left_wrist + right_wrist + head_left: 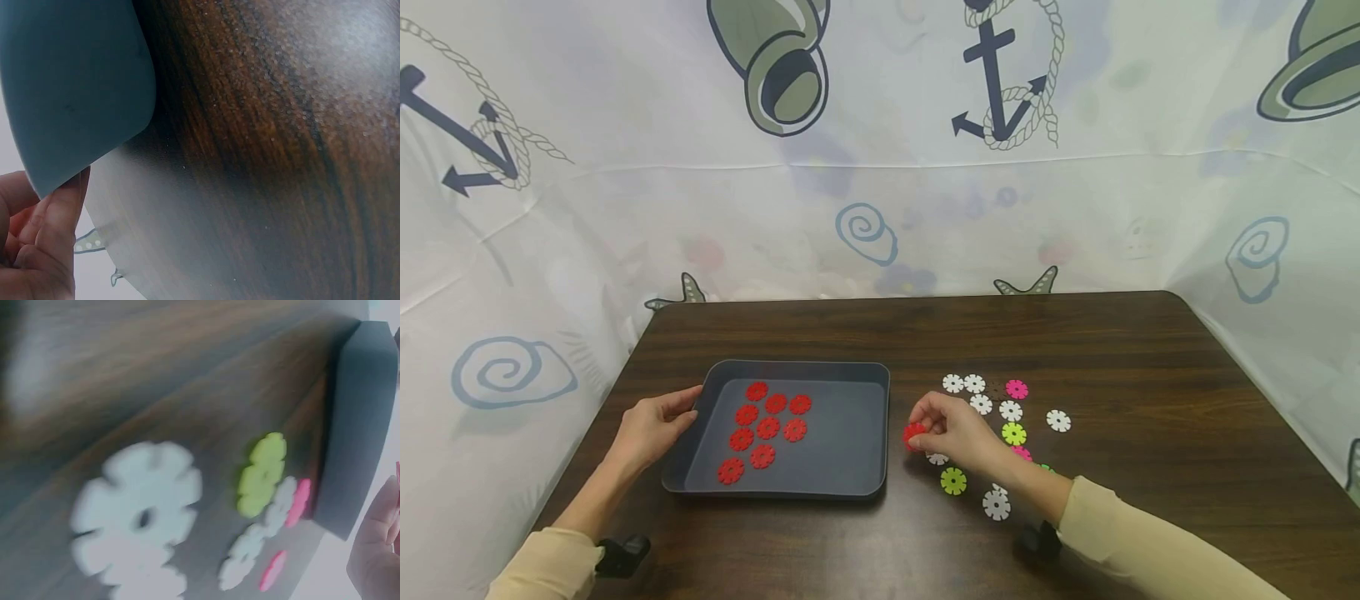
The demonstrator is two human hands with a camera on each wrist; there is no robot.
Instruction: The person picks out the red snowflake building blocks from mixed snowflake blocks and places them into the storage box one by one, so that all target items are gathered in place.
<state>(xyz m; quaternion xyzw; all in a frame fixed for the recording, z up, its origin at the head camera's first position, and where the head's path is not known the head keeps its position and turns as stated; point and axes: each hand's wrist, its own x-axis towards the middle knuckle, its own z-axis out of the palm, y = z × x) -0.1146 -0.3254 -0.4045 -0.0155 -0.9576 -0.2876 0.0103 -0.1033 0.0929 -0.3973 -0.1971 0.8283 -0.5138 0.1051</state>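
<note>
My left hand (pixel 650 429) grips the left rim of a dark grey baking tray (pixel 844 433), thumb and fingers on either side of its edge in the left wrist view. Several red notched discs (pixel 767 427) lie flat in the tray's left and middle part. Just right of the tray, my right hand (pixel 958 432) pinches another red notched disc (pixel 913 434) between thumb and fingertips, held above the table. Under and around this hand lie loose discs: white (pixel 996 504), yellow-green (pixel 953 481) and pink (pixel 1017 389). The hand and forearm partly cover some of them.
The dark wood table (pixel 1150 467) carries the tray at left and the scattered discs right of it. A lone white disc (pixel 1058 421) lies farthest right. Behind the table hangs a printed cloth (pixel 925 225) with anchors and shells.
</note>
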